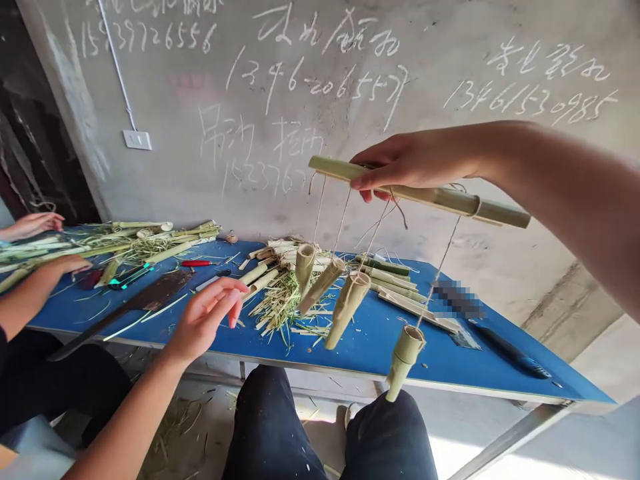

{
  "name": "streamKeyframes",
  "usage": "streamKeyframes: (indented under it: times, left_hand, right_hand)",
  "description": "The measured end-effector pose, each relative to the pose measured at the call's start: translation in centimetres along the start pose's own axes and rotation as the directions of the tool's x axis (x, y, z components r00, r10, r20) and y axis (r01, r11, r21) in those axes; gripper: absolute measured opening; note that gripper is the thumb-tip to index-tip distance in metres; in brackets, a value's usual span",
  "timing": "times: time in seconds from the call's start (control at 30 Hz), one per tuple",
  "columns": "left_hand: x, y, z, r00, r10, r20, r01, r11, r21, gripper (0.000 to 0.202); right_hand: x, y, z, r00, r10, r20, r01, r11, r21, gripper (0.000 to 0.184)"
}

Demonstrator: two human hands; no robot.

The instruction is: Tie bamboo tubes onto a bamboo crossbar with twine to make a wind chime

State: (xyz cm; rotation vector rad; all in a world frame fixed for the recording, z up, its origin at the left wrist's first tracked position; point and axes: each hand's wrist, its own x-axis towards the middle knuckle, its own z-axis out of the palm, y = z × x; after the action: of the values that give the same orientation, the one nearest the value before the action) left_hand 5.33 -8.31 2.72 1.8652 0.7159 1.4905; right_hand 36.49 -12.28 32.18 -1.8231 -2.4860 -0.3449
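Note:
My right hand [405, 163] is closed around a horizontal bamboo bar [490, 210], held up in front of the wall. Several short bamboo tubes hang from it on strings: one [305, 265], another [320, 287], a third [347, 308] and a lower one [404, 357] near the table's front edge. My left hand [207, 317] hovers over the blue table [370, 340], fingers loosely spread, holding nothing, a little left of the hanging tubes. Bamboo shavings [280, 303] lie under them.
A cleaver [145, 300] lies at the left of the table, a dark knife [505, 347] at the right. Cut bamboo pieces [390, 277] and long stalks [150, 243] cover the back. Another person's hands [30, 223] and arm [30, 287] work at the far left.

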Motion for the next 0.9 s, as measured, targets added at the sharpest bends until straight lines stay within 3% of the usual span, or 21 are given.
streamKeyframes:
  times: [0.1,0.23,0.33,0.43,0.53,0.67,0.9]
  left_hand:
    - [2.7,1.9,-0.4,0.998,0.062,0.019,-0.063,0.997,0.043,0.031]
    - [6.5,6.4,-0.6,0.971,0.234,-0.036,-0.230,0.968,0.106,0.022]
    - [8.6,9.7,0.6,0.926,0.366,-0.099,-0.343,0.919,0.193,0.016]
    - [9.6,11.5,2.8,0.895,0.441,-0.071,-0.402,0.863,0.306,0.019]
    - [9.5,11.3,4.8,0.892,0.452,0.005,-0.420,0.824,0.381,0.018]
    - [8.4,9.1,6.2,0.885,0.451,0.117,-0.457,0.790,0.409,0.014]
    - [9.5,6.5,7.2,0.845,0.519,0.127,-0.485,0.645,0.590,0.030]
  right_hand:
    - [0.8,0.6,-0.3,0.999,-0.046,0.006,0.046,0.999,-0.002,0.037]
    - [1.7,0.9,0.2,0.993,-0.114,-0.017,0.114,0.992,0.053,0.033]
    - [2.0,0.7,1.1,0.989,-0.145,0.023,0.141,0.982,0.128,0.028]
    - [2.2,0.6,2.0,0.982,-0.178,0.059,0.163,0.966,0.199,0.026]
    - [2.3,0.9,2.9,0.981,-0.172,0.093,0.147,0.962,0.230,0.028]
    - [2.0,1.2,4.6,0.981,-0.142,0.129,0.107,0.964,0.245,0.029]
    - [1.8,1.0,6.4,0.987,-0.114,0.114,0.082,0.963,0.255,0.029]
